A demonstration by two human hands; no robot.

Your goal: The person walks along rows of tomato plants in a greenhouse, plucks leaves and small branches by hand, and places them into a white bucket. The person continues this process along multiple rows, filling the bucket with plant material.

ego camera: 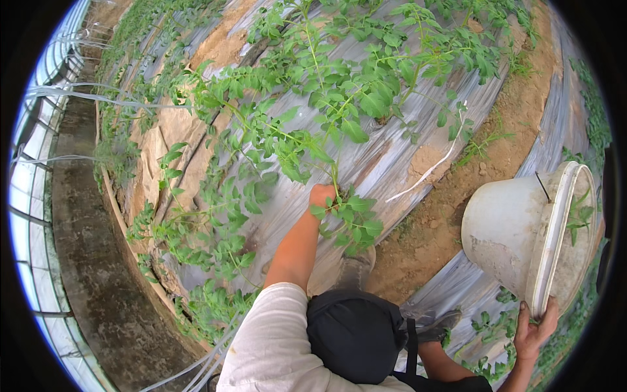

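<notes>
My left hand [323,195] is curled low down at the stem [334,174] of a tomato plant, its fingertips partly hidden by the stem and leaves. Leafy lower shoots [360,220] of that plant hang just right of the hand. On the right, my right hand [536,326] grips the rim of a dirty white plastic bucket [509,220]. The bucket is tipped well over in the view, its mouth towards the right edge. Some green plant cuttings or weeds [580,213] show inside it.
Grey plastic mulch film [303,117] covers the planted bed. A bare soil furrow [431,230] runs beside it, with a white strip [431,169] across the film's edge. Boots [352,269] stand near the plant. White twine [112,100] stretches over the left rows, before a low wall [78,220].
</notes>
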